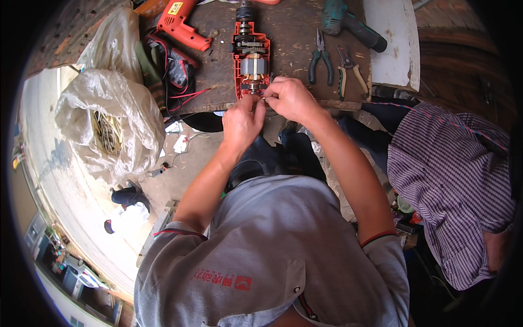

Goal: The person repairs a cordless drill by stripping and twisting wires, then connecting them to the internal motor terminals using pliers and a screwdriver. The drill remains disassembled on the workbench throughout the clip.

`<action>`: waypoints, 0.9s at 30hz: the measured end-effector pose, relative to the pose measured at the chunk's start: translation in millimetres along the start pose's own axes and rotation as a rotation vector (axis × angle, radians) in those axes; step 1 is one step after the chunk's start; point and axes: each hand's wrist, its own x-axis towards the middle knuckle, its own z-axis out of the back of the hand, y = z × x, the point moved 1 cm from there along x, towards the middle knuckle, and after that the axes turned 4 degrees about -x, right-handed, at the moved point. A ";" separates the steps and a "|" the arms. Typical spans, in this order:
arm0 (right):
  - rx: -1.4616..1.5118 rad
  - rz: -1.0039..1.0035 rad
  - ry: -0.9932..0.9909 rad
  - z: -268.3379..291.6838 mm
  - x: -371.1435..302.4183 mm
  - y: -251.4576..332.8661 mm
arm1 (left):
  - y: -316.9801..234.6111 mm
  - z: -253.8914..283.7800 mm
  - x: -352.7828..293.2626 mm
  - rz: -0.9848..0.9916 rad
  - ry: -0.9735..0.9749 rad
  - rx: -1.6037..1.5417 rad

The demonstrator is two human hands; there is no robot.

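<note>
An opened power drill in a red-orange housing lies on the worn workbench, its chuck pointing away from me. Its motor and gears are exposed. At its near end, by the bench's front edge, my left hand pinches something too small to make out. My right hand is closed beside it, fingertips nearly meeting the left ones. What the right fingers hold is hidden, though a thin bit of wire seems to show between the hands.
Long-nose pliers and wire strippers lie right of the drill, below a teal cordless drill. To the left are a red housing half, a multimeter with leads and a plastic sack. A person in a checked shirt is at right.
</note>
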 end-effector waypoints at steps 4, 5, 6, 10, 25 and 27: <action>0.032 -0.054 -0.044 -2.7 -0.9 0.8 | -5.9 -1.7 0.4 -0.007 -0.021 0.052; 0.044 -0.063 -0.052 -2.9 -0.7 0.3 | -6.4 -1.9 0.3 -0.012 -0.025 0.059; 0.056 -0.065 -0.053 -2.7 -0.8 -0.1 | -7.0 -2.1 0.5 -0.017 -0.028 0.065; 0.063 -0.032 -0.076 -4.1 -0.9 -2.7 | -6.4 -3.6 0.8 -0.050 -0.062 0.047; 0.009 -0.002 0.005 -0.2 2.0 1.4 | 5.8 10.1 8.6 -0.073 0.106 -0.172; 0.018 -0.016 0.009 0.1 2.0 1.5 | 2.9 17.7 4.6 0.048 0.163 -0.214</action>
